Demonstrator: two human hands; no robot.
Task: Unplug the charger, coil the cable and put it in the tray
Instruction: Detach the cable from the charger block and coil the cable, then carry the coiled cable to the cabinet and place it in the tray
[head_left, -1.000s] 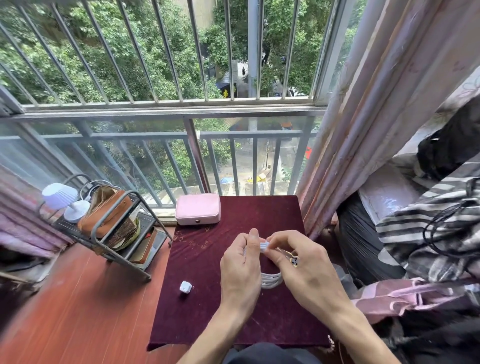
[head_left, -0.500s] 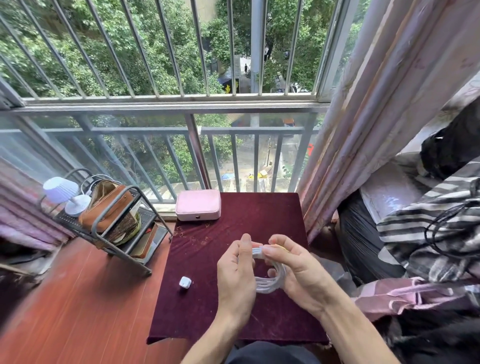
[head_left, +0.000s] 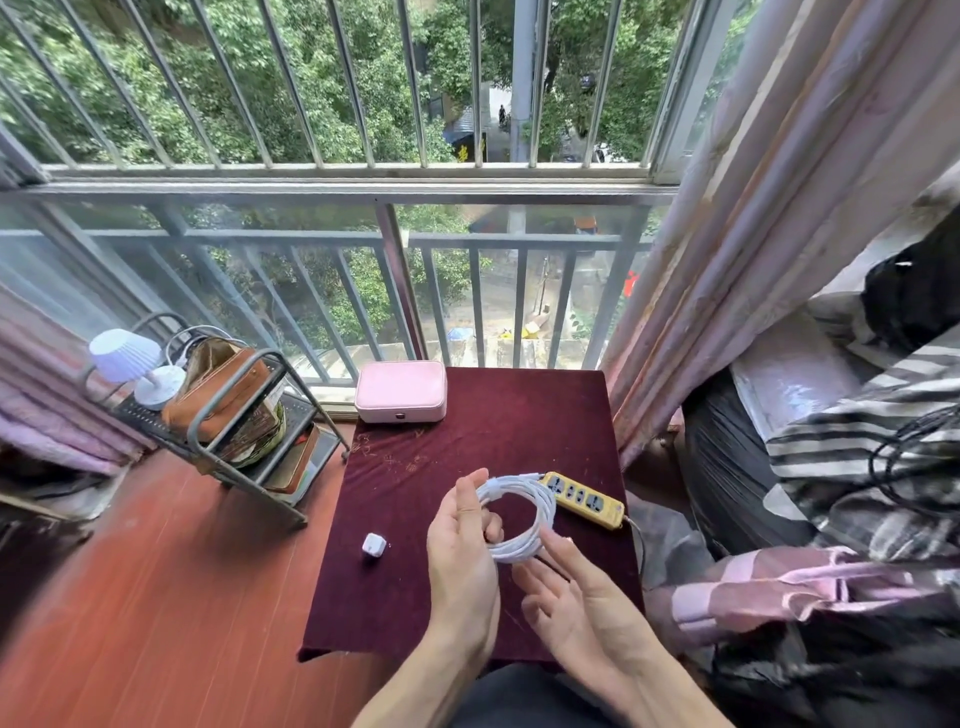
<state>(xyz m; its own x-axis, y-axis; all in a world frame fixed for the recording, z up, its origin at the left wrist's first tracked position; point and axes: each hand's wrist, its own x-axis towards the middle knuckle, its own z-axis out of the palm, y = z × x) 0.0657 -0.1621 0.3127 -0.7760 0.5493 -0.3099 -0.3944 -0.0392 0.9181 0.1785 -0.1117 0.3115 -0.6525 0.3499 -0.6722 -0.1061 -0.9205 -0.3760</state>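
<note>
Cable (head_left: 514, 553) is wound now, a neat white ring held just above the counter (head_left: 467, 426), in front of the yellow power strip (head_left: 582, 499). Half a second ago both hands were pinching it mid-wrap. Now the right hand (head_left: 582, 603) has let go, fingers spread and loose just below the loop, and the left hand (head_left: 462, 561) alone grips the coil, thumb over the top. The charger (head_left: 374, 545) lies where it was on the cloth, unplugged. Coiling looks done. Only the drop-off is left, though I can't tell which container is the tray.
</note>
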